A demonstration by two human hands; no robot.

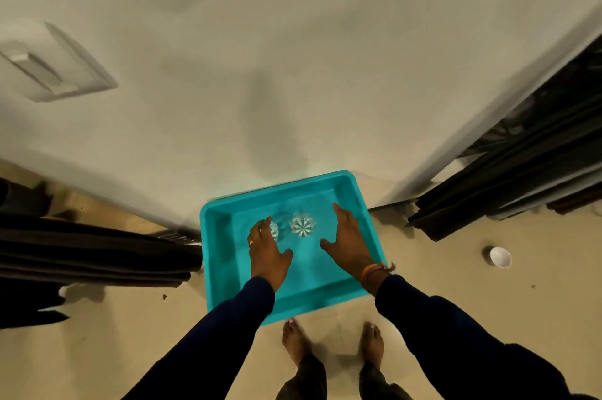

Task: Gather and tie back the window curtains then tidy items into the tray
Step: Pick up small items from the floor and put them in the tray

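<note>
In the turquoise tray [224, 256] on the floor, the left hand [265, 253] curls over one glass [273, 230] near the far-left corner while the right hand [350, 245] hovers spread and empty, so a hasty release could knock it against the second glass [303, 224] just beside.

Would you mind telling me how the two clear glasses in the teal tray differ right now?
The left glass is partly covered by the left hand, whose fingertips are on it; the right glass stands free and fully visible, untouched by the right hand. Both are clear and stand in the teal tray.
</note>
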